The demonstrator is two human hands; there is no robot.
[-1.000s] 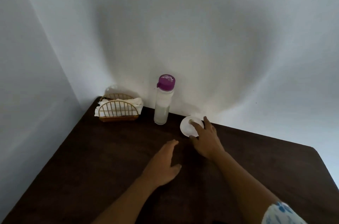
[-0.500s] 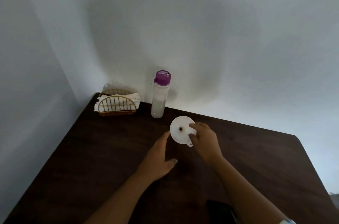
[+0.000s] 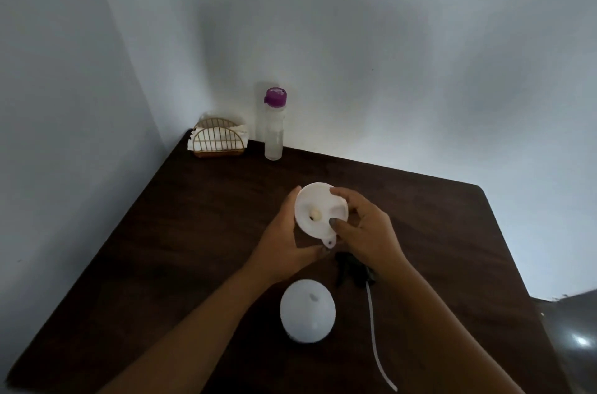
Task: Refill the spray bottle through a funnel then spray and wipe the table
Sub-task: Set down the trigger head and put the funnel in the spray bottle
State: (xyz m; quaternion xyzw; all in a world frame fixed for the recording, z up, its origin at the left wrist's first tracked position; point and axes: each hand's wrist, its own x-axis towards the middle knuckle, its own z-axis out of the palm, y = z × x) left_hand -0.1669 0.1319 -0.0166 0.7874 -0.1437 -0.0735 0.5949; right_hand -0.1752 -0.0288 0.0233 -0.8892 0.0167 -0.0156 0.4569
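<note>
A white funnel [image 3: 318, 209] hangs above the middle of the dark wooden table [image 3: 181, 232], its wide mouth turned toward me. My right hand [image 3: 365, 229] pinches its right rim between thumb and fingers. My left hand [image 3: 284, 235] cups its left side and underside. Nearer to me stands a white round spray bottle [image 3: 307, 313] with its neck uncovered. To the right of that bottle lies the black spray head [image 3: 352, 271], its white dip tube [image 3: 374, 338] trailing toward me. A clear bottle with a purple cap [image 3: 274, 125] stands upright at the back by the wall.
A gold wire holder with white napkins [image 3: 219, 137] sits in the table's back left corner. Walls close off the left and back sides. The table's right edge runs diagonally at right, with a dark object [image 3: 571, 338] beyond it.
The funnel was lifted from the back of the table by my right hand and brought toward me. My left hand rose from the table to hold it too. The view tilted down.
</note>
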